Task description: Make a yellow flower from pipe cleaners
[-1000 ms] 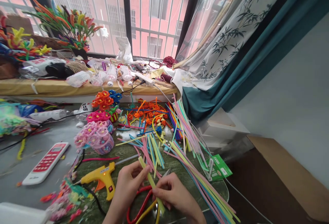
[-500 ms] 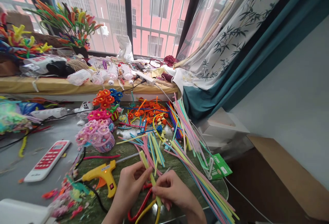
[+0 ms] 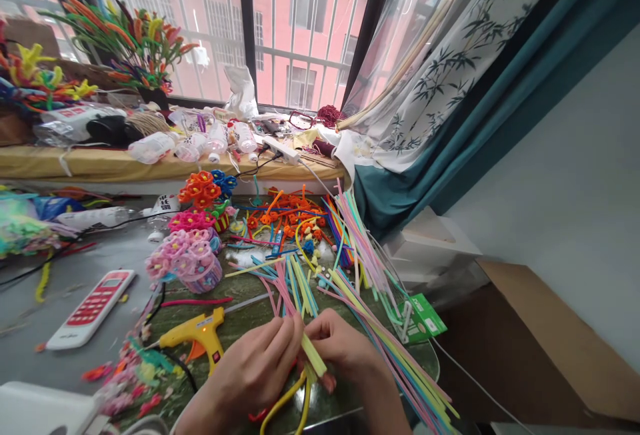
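Note:
Between my two hands is a short bundle of pale yellow pipe cleaners (image 3: 314,357), slanting down toward me. My left hand (image 3: 257,362) is closed on its upper end, with the back of the hand toward the camera. My right hand (image 3: 345,345) pinches it from the right side, thumb partly hidden behind the bundle. Below them, red and yellow loops (image 3: 283,410), which look like scissor handles, are partly covered by my hands. Just beyond my fingers lie cut pink, yellow and blue pipe cleaners (image 3: 300,285).
A yellow glue gun (image 3: 197,335) lies left of my left hand. Long pastel pipe cleaners (image 3: 390,348) stretch along the right side. Pink flower pots (image 3: 193,262), a white remote (image 3: 93,308) and orange pieces (image 3: 287,212) stand or lie farther off. A green card (image 3: 425,318) is at the right edge.
My left hand has turned over and closed further around the yellow bundle. The bundle now points down to the right, and the red loop is more hidden.

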The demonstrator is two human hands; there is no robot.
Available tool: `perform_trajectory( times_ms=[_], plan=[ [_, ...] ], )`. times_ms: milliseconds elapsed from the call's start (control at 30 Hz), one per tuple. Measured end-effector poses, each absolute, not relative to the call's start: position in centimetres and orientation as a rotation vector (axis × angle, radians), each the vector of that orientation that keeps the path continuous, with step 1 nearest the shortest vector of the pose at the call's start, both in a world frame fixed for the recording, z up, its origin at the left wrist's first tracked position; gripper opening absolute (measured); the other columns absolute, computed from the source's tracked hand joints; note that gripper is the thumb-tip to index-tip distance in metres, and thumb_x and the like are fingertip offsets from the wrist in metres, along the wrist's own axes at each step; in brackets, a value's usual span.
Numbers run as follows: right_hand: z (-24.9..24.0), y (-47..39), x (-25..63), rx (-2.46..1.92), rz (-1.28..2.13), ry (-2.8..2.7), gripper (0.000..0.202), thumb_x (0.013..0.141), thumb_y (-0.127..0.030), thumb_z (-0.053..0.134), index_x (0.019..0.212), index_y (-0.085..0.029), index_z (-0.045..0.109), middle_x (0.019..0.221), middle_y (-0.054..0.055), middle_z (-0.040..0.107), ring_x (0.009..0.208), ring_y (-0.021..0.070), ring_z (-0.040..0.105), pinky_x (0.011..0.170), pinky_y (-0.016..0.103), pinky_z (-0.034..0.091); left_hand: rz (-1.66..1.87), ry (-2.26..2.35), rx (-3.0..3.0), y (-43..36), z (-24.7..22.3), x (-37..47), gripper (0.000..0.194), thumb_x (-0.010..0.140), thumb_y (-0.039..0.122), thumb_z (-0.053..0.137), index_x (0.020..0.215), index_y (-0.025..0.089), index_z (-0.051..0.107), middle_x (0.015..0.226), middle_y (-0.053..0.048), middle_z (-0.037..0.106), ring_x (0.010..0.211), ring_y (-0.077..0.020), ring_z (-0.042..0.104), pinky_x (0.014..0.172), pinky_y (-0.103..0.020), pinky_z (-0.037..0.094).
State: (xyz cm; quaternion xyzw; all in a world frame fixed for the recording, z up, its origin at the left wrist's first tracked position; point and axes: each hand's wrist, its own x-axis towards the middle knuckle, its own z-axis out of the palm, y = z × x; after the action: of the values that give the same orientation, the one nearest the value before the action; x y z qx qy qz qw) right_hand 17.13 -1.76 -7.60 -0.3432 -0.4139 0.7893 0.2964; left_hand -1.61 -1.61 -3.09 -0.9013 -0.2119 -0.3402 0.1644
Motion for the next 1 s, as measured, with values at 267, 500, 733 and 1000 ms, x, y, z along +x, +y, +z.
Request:
perform_trajectory(
  times_ms=[267,500,733,1000],
  plan=[
    [-4.9,-1.3,17.4,-0.853,2.125,-1.128,0.054,0.065,-0.06,0.083,0.058,-0.009,0.066,0.04,-0.002,0.058,0.026,0.0058,0.048,0.027,0.014,0.037,-0.866,-0.458,-2.467,-0.8,-1.6,-2.0,0.036,0.102,0.005,0.028,0.102,0.006,0.064,0.089,-0.007,0.072,0.08,-0.0152,0.067,0.074,-0.025,0.054],
    [-4.6,-1.4,17.8,-0.823,2.11,-1.128,0.051,0.067,-0.056,0.084,0.058,-0.008,0.066,0.037,-0.003,0.056,0.025,0.005,0.046,0.027,0.013,0.034,-0.83,-0.51,-2.476,-0.8,-1.3,-1.8,0.038,0.103,0.008,0.026,0.102,0.006,0.063,0.087,-0.007,0.072,0.077,-0.0151,0.067,0.073,-0.025,0.054],
    [-4.1,-1.5,18.1,-0.818,2.112,-1.149,0.05,0.071,-0.055,0.081,0.061,-0.008,0.067,0.037,-0.004,0.054,0.025,0.0044,0.043,0.027,0.014,0.031,-0.876,-0.537,-2.595,-0.5,-1.8,-2.0,0.035,0.105,0.013,0.025,0.116,0.005,0.058,0.084,-0.006,0.07,0.074,-0.015,0.065,0.064,-0.025,0.053],
    [-4.9,-1.6,18.3,-0.766,2.112,-1.154,0.051,0.075,-0.057,0.078,0.063,-0.008,0.067,0.038,-0.004,0.053,0.026,0.0043,0.041,0.027,0.015,0.028,-0.831,-0.539,-2.72,-0.2,-3.5,-2.8,0.037,0.103,0.01,0.031,0.135,0.005,0.048,0.082,-0.005,0.063,0.072,-0.0163,0.06,0.058,-0.027,0.049]
  ],
)
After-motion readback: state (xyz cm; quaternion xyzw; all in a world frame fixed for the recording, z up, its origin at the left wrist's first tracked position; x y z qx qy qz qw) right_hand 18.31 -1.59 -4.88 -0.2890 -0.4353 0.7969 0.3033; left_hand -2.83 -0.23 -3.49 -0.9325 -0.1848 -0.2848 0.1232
